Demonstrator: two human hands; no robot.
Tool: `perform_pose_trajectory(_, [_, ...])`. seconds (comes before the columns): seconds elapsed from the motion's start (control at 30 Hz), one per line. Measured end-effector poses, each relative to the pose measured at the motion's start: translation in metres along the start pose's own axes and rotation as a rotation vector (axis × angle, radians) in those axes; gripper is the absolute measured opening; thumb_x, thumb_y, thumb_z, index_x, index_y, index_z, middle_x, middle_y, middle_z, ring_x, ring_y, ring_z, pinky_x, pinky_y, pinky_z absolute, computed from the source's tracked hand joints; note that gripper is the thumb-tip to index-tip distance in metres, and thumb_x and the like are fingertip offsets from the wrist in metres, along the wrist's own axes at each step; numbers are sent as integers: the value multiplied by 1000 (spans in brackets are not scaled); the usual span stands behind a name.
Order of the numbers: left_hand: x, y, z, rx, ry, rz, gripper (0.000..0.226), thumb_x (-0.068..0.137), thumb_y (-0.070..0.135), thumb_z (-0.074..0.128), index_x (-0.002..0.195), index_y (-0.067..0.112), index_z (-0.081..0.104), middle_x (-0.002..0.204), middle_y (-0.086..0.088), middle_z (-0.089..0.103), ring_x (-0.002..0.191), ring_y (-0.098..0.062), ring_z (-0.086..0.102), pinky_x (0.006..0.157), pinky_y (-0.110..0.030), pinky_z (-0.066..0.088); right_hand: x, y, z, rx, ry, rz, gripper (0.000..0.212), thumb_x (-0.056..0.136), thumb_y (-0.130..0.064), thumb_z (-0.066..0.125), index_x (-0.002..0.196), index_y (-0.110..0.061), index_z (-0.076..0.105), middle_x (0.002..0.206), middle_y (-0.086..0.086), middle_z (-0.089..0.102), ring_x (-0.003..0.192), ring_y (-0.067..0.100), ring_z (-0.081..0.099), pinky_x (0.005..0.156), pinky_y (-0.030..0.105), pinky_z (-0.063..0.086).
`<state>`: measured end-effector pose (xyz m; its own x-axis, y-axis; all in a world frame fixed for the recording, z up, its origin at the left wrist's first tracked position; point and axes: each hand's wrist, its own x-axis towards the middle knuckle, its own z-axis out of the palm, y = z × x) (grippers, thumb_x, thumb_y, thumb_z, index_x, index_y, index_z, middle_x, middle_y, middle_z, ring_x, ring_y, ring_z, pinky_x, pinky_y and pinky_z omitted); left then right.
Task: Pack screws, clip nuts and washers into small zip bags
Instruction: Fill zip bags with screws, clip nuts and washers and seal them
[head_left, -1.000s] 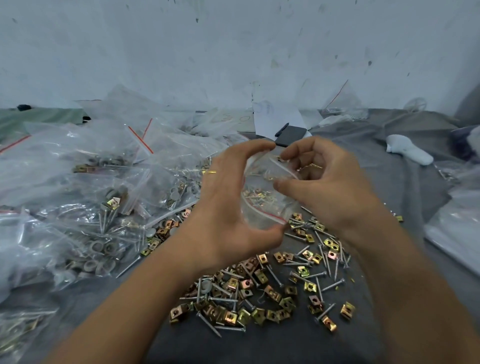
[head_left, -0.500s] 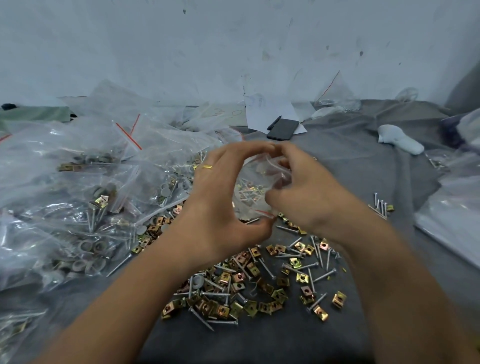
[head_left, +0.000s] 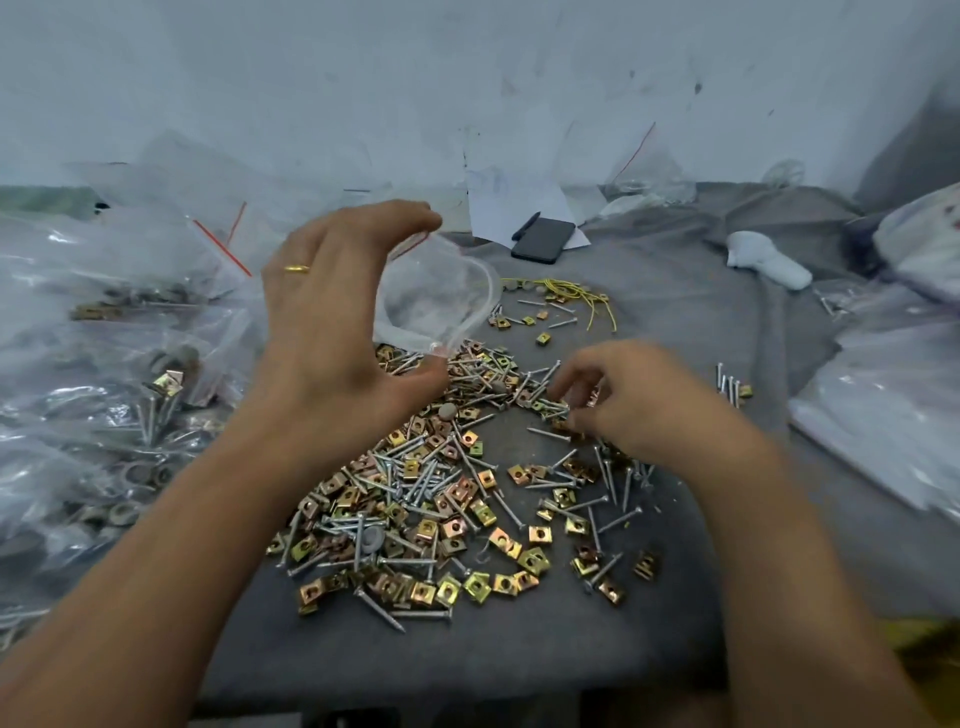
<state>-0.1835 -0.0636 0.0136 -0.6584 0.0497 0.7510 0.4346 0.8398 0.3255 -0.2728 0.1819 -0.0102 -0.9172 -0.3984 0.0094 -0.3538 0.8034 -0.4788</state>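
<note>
My left hand (head_left: 337, 322) holds a small clear zip bag (head_left: 439, 296) open between fingertips and thumb, above the far edge of the pile. The bag looks empty. A pile of silver screws and gold clip nuts (head_left: 447, 493) is spread over the grey cloth (head_left: 467, 654). A few grey washers (head_left: 373, 538) lie among them. My right hand (head_left: 623, 400) is down on the pile's right side, its curled fingertips pinching at screws there; what it holds is blurred.
Filled zip bags (head_left: 104, 374) are heaped on the left. A black phone (head_left: 543, 240) lies on white paper at the back, yellow wire ties (head_left: 582, 296) nearby. Three or so screws (head_left: 730, 382) lie apart on the right. White bags (head_left: 883, 405) sit at right.
My right hand let go of the bag and dropped to the pile on the right. The left hand now holds the bag alone, opened wide. The view tilted down.
</note>
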Motion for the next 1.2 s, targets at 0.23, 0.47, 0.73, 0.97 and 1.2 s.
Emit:
perform_pose_trajectory(0.23, [-1,-10,2,112,-249,-122,97,62,47,77,152,34,41,144,7,48,141,-21,34,117,-47,28,8,6,12,-2,17,26,20,94,-23,76,109,-36,74,95,-14,61,84,3,56,64,20,41])
perform_pose_trajectory(0.47, [-6,-12,10,-113,-331,-156,95,65,44,84,147,53,36,130,49,34,139,-5,37,113,-36,35,9,21,24,210,178,9,12,94,-22,75,92,-34,74,86,-14,69,83,2,64,68,21,49])
perform_pose_trajectory(0.73, [-8,-11,14,-118,-334,-195,99,63,45,83,150,52,35,145,26,41,143,-10,35,119,-49,35,-1,22,6,650,274,-155,12,92,-14,77,97,-21,70,87,1,74,80,17,71,74,31,60])
perform_pose_trajectory(0.97, [-8,-2,18,-121,-323,-160,99,66,43,84,152,48,34,145,23,41,145,-12,36,120,-53,35,-16,-24,-7,908,288,-508,16,88,-7,80,99,-17,74,93,5,76,83,22,73,78,28,61])
perform_pose_trajectory(1.2, [-8,1,17,-148,-294,-198,92,68,40,81,150,46,37,135,29,42,143,-9,37,118,-51,37,-9,-47,17,533,477,-566,21,85,-18,86,101,-21,74,91,-10,72,80,19,66,66,41,53])
